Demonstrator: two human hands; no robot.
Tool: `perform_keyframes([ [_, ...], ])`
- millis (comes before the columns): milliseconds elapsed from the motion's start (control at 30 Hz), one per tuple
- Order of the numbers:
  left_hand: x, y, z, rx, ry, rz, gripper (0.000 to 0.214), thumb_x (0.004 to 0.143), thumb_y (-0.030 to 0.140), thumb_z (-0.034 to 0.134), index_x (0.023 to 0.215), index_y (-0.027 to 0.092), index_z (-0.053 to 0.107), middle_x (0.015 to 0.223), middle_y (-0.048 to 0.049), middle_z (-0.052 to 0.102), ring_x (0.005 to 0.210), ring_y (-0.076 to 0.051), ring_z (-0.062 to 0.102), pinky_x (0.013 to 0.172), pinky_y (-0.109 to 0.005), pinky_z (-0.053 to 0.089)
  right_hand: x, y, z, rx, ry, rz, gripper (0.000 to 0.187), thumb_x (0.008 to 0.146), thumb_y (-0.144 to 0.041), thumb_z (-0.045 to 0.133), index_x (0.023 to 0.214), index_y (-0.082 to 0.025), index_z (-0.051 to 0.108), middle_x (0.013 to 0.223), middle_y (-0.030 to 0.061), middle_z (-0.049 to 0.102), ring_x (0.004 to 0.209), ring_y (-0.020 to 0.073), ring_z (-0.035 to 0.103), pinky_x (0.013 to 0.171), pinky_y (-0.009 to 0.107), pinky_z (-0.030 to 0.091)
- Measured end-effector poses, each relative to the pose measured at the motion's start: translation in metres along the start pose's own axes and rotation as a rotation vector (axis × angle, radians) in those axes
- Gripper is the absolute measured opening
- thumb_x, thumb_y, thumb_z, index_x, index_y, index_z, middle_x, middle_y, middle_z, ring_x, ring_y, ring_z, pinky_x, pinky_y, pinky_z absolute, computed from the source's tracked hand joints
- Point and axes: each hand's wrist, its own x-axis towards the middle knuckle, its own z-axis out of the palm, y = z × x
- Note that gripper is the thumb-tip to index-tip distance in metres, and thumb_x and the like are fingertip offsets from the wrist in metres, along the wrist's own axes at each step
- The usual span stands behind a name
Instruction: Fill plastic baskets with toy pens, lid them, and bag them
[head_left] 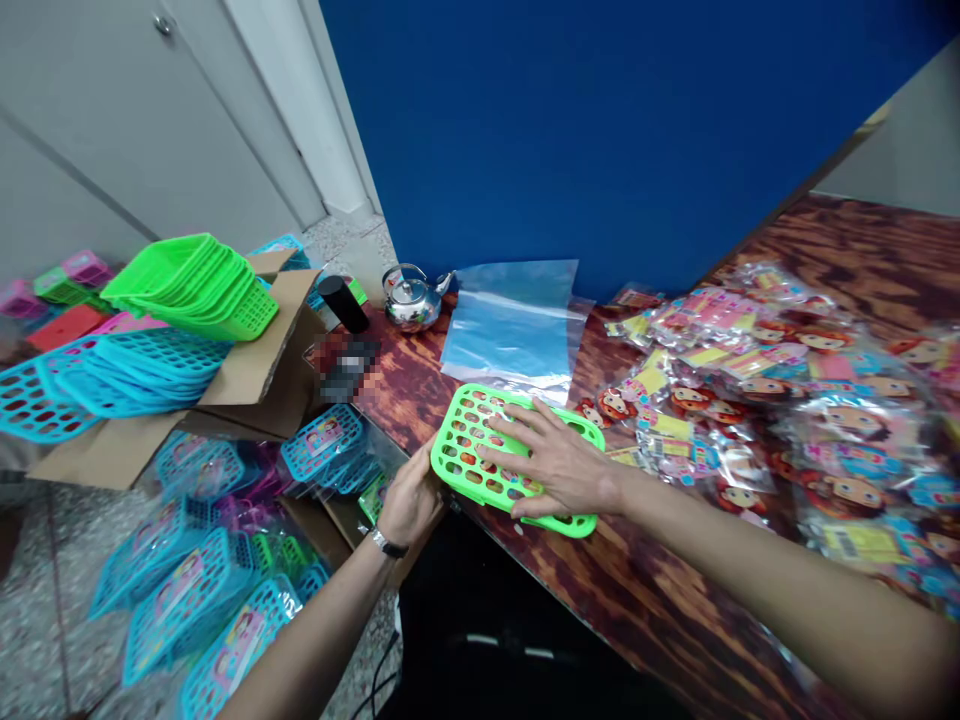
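Green basket [471, 452] sits beside clear bags [517, 325], both hands [559, 460] touching it.

Stretches both bare forearms [750, 555] inward from either side. Holds the left hand [410, 503] in line with its forearm, with fingers close together and partly hidden. Spreads the right hand [561, 462] palm down, with fingers fanned and thumb [535, 505] apart.
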Motion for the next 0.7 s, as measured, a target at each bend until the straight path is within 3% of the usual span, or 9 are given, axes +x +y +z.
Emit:
perform_keyframes([
  [67,-0.008,0.006,-0.007,0.151,0.014,0.088,0.050,0.089,0.042,0.045,0.134,0.019,0.043,0.139,-0.0117,0.044,0.127,-0.029,0.041,0.106,-0.048,0.032,0.000,0.000,0.000,-0.010,-0.008,0.001,0.070,0.079,-0.069,0.042,0.139,-0.033,0.034,0.145,0.0112,0.033,0.133,0.0350,0.021,0.103,0.060,0.014],
  [167,-0.016,0.021,-0.011,0.687,0.003,0.453,0.063,0.081,0.039,0.060,0.138,0.028,0.035,0.149,-0.0075,0.026,0.136,-0.031,0.024,0.110,-0.052,0.020,0.001,0.000,0.002,-0.017,0.001,-0.011,0.071,0.079,-0.069,0.042,0.139,-0.032,0.034,0.145,0.0115,0.033,0.132,0.0360,0.021,0.102,0.062,0.015],
  [233,-0.014,0.032,-0.010,1.055,-0.132,0.706,0.068,0.074,0.037,0.070,0.135,0.032,0.040,0.150,-0.0049,0.025,0.138,-0.034,0.015,0.111,-0.056,0.012,0.001,0.000,0.003,-0.018,0.021,-0.024,0.073,0.079,-0.070,0.042,0.140,-0.031,0.033,0.145,0.0123,0.033,0.132,0.0367,0.021,0.101,0.063,0.015],
  [300,-0.006,0.040,-0.008,1.275,-0.347,0.861,0.062,0.076,0.036,0.068,0.132,0.033,0.044,0.144,-0.0056,0.036,0.137,-0.034,0.017,0.110,-0.058,0.011,0.001,0.000,0.003,-0.022,0.031,-0.026,0.073,0.079,-0.070,0.043,0.140,-0.030,0.034,0.144,0.0133,0.033,0.132,0.0367,0.021,0.101,0.063,0.016],
  [367,0.004,0.043,-0.008,1.368,-0.543,0.911,0.052,0.083,0.031,0.060,0.133,0.031,0.043,0.138,-0.0070,0.046,0.135,-0.029,0.027,0.110,-0.055,0.018,0.001,-0.001,0.003,-0.027,0.027,-0.022,0.073,0.079,-0.069,0.043,0.139,-0.029,0.036,0.144,0.0139,0.034,0.132,0.0361,0.022,0.101,0.062,0.017],
  [433,0.010,0.040,-0.010,1.385,-0.655,0.908,0.044,0.089,0.024,0.051,0.132,0.028,0.044,0.136,-0.0081,0.048,0.132,-0.024,0.033,0.108,-0.051,0.026,0.001,-0.002,0.002,-0.029,0.023,-0.017,0.073,0.078,-0.069,0.044,0.138,-0.027,0.038,0.143,0.0139,0.035,0.132,0.0357,0.022,0.101,0.061,0.017],
  [567,0.011,0.030,-0.014,1.359,-0.712,0.874,0.037,0.091,0.017,0.044,0.127,0.025,0.050,0.130,-0.0090,0.053,0.133,-0.024,0.032,0.107,-0.053,0.026,0.002,-0.004,0.001,-0.033,0.012,-0.005,0.076,0.076,-0.070,0.045,0.138,-0.027,0.037,0.144,0.0133,0.035,0.133,0.0355,0.020,0.102,0.061,0.017],
  [700,0.009,0.027,-0.014,1.347,-0.723,0.960,0.037,0.090,0.015,0.043,0.125,0.023,0.051,0.124,-0.0090,0.059,0.133,-0.026,0.030,0.107,-0.056,0.026,0.002,-0.005,0.002,-0.049,0.003,-0.008,0.077,0.077,-0.071,0.044,0.139,-0.026,0.035,0.144,0.0141,0.034,0.133,0.0364,0.020,0.102,0.061,0.016],
])
